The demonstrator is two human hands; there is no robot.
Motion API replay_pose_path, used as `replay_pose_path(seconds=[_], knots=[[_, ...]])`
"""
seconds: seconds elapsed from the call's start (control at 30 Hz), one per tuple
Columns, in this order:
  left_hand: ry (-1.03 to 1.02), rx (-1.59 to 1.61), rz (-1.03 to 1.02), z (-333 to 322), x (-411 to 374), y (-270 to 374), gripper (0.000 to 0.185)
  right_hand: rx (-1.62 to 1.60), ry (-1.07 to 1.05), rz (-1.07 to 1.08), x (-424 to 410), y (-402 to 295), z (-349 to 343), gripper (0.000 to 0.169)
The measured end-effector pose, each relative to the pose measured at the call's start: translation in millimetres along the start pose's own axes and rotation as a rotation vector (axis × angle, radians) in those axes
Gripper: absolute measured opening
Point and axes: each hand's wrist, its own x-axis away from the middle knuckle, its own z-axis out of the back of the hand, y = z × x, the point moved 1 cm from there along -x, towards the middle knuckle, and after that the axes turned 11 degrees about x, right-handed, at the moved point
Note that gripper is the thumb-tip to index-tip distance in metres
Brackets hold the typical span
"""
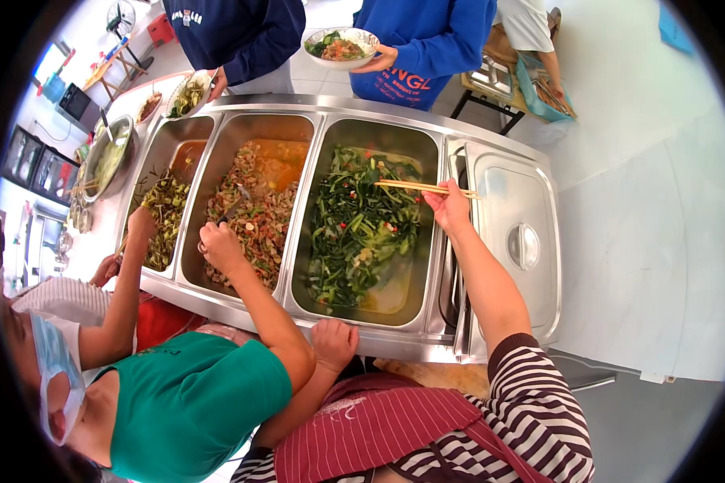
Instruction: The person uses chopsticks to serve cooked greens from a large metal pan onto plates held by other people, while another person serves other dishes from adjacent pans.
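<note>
My right hand (pixel 450 206) holds a pair of wooden chopsticks (pixel 420 188) over a deep steel food pan of cooked leafy greens (pixel 362 229). Bits of red chili and garlic lie among the greens, with some broth at the pan's near end. The chopsticks' tips are above the greens' far right part, with no food plainly between them. My left hand (pixel 335 343), fingers curled together, rests at the near rim of the steel serving counter (pixel 386 335). Nothing shows in it.
Left of me, a co-worker's hand (pixel 223 244) grips a ladle (pixel 235 205) in a pan of chopped meat (pixel 266 208). Another's hand reaches into a third pan (pixel 163 211). Across the counter, people hold bowls (pixel 341 49). A lidded steel pan (pixel 522 244) sits on my right.
</note>
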Motion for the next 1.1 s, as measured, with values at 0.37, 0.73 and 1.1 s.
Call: replay_pose_path(seconds=[0.37,0.73,1.1], knots=[[-0.020,-0.026,0.004,-3,5,-2,0.019,-0.096,-0.119,0.193,44,-76,-9,0.033],[0.028,-0.077,-0.030,2,6,1,0.018,-0.126,-0.094,0.239,80,-106,-10,0.030],[0.060,-0.031,-0.036,6,3,5,0.020,-0.142,0.010,0.169,109,-88,22,0.031]])
